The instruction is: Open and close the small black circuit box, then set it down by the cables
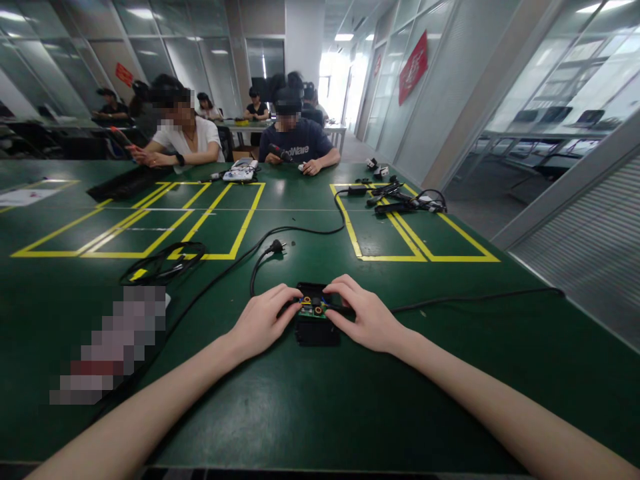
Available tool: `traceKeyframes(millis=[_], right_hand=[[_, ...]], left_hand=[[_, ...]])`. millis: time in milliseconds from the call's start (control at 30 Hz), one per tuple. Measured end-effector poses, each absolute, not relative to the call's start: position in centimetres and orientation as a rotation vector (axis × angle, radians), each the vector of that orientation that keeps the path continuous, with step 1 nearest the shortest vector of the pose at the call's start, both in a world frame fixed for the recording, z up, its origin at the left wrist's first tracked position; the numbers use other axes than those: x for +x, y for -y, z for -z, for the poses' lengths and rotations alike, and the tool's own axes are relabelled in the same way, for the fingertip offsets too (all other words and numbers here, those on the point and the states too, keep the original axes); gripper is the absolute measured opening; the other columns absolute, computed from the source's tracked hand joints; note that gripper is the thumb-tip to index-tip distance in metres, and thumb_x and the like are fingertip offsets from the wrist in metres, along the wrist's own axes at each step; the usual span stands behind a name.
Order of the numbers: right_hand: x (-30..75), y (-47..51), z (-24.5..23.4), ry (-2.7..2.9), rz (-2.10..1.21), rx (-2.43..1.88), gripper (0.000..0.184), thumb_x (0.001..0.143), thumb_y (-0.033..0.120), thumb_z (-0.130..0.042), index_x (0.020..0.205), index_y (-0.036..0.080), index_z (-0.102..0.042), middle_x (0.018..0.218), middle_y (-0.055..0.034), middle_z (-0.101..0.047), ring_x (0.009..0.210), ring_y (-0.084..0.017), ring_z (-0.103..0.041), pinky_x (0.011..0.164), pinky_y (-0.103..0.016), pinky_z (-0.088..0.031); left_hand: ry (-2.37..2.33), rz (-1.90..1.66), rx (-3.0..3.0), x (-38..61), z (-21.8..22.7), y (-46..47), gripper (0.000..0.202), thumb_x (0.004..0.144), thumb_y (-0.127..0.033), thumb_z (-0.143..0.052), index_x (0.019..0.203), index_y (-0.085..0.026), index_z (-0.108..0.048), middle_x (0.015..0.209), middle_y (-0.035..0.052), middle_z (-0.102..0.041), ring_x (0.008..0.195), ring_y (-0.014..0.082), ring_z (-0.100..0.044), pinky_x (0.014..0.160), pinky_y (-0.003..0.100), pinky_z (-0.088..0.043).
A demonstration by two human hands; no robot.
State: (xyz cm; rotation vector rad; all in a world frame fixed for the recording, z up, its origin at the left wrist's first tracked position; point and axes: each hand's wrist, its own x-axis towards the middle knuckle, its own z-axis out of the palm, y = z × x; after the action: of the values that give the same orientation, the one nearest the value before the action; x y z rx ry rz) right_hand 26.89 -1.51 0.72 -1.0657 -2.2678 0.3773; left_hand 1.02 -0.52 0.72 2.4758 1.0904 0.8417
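Between my hands a small green circuit board [311, 312] with copper-wound coils sits at an opened black plastic case [317, 333]. The case's two halves lie one behind the other on the table. My left hand [263, 319] pinches the board's left end between thumb and fingers. At the right end, my right hand [369, 315] has its thumb and fingers closed around the board's edge, where a black cable meets it. That black cable [475, 300] runs off to the right. Behind my left hand lies a black power plug [276, 247] on a short cord. My fingertips partly hide the board's ends.
The green table [240, 413] carries yellow tape outlines. At left lie a coiled black cable [167, 262] and a blurred-out object [117, 347]. A heap of black adapters and cables [400, 200] is at far right. Two people sit across, one holding a dark tool [280, 153].
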Motion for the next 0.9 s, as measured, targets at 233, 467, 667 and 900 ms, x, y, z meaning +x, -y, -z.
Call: traceKeyframes(millis=[233,467,667,900], right_hand=[[27.4,1.2,-1.0,2.234,-0.481,-1.055,0.007,0.095,0.021,-0.054,0.089,0.023,-0.051,0.073,0.0028,-0.057,0.059,-0.012,-0.050,0.058,-0.025,-0.036],[28.3,1.8,-2.0,2.391,-0.567,-0.812,0.005,0.091,0.020,-0.055,0.087,0.022,-0.054,0.077,0.0005,-0.061,0.062,-0.012,-0.051,0.061,-0.025,-0.039],[28.6,1.7,-2.4,2.500,-0.628,-0.853,0.004,0.089,0.018,-0.057,0.086,0.022,-0.055,0.074,0.0014,-0.061,0.060,-0.013,-0.052,0.060,-0.025,-0.038],[28.5,1.1,-1.4,2.464,-0.495,-1.070,0.004,0.092,0.019,-0.059,0.091,0.022,-0.057,0.077,0.0003,-0.066,0.061,-0.014,-0.058,0.060,-0.025,-0.037]], left_hand=[[-1.057,-0.957,2.358,1.0,-1.3,0.8,0.013,0.102,-0.028,-0.054,0.098,-0.020,-0.064,0.087,0.0023,-0.070,0.075,0.0160,-0.067,0.065,0.024,-0.051],[-0.839,-0.822,2.418,0.4,-2.0,1.3,0.008,0.086,-0.018,-0.054,0.084,-0.019,-0.062,0.077,0.0011,-0.064,0.066,0.0134,-0.060,0.060,0.023,-0.048],[-0.781,-0.729,2.419,0.6,-1.7,1.2,0.010,0.085,-0.016,-0.055,0.084,-0.019,-0.064,0.076,0.0007,-0.064,0.063,0.0126,-0.059,0.057,0.023,-0.044],[-0.985,-0.745,2.441,0.5,-1.2,0.9,0.014,0.096,-0.022,-0.059,0.092,-0.020,-0.072,0.082,0.0020,-0.068,0.069,0.0150,-0.063,0.061,0.025,-0.046]])
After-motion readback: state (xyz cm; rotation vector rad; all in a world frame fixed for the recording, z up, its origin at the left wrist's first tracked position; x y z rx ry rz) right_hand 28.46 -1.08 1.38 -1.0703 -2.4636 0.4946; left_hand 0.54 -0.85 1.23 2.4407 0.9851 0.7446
